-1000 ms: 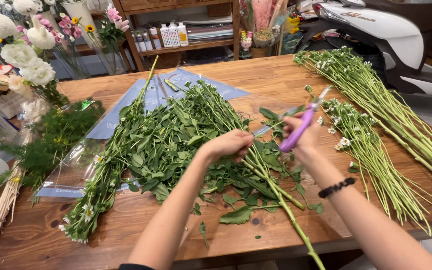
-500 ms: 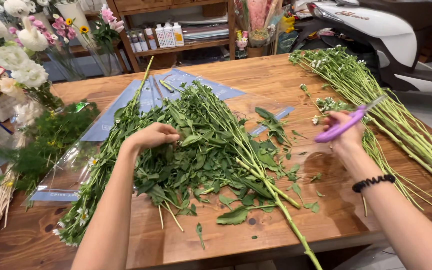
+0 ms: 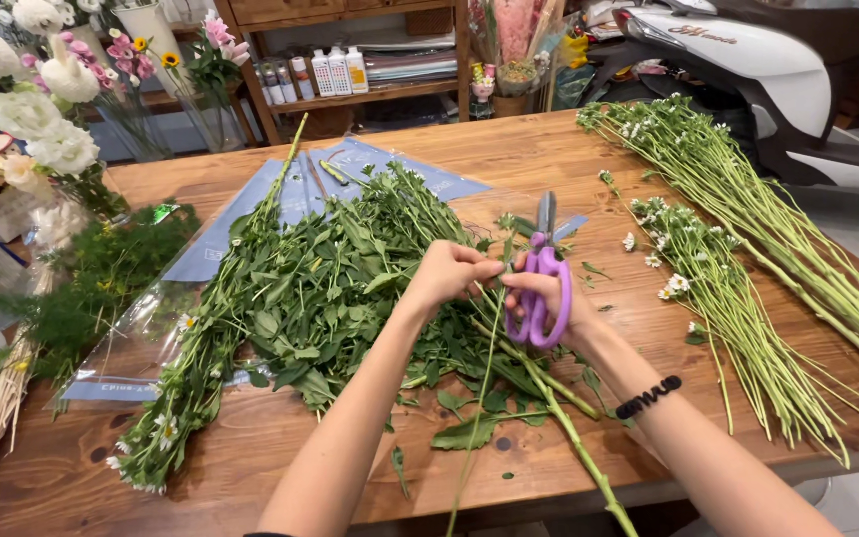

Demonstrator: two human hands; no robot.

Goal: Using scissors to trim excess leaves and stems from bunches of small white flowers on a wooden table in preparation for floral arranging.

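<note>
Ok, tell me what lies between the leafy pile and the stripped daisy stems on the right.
In the head view, bare wooden table with a few loose leaf scraps, between the leafy pile and the stripped stems.

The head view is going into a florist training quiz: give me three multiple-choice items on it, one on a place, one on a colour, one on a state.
1. Where do the stripped daisy stems lie?
A. right side of the table
B. in a vase
C. on the floor

2. What colour are the scissor handles?
A. red
B. purple
C. black

3. What is the left hand doing?
A. resting flat
B. pinching a thin stem
C. holding a bottle

Answers:
1 A: the daisy stems lie along the table at right.
2 B: the scissors in the right hand have purple loops.
3 B: the left hand grips a stem above the leafy pile.
</note>
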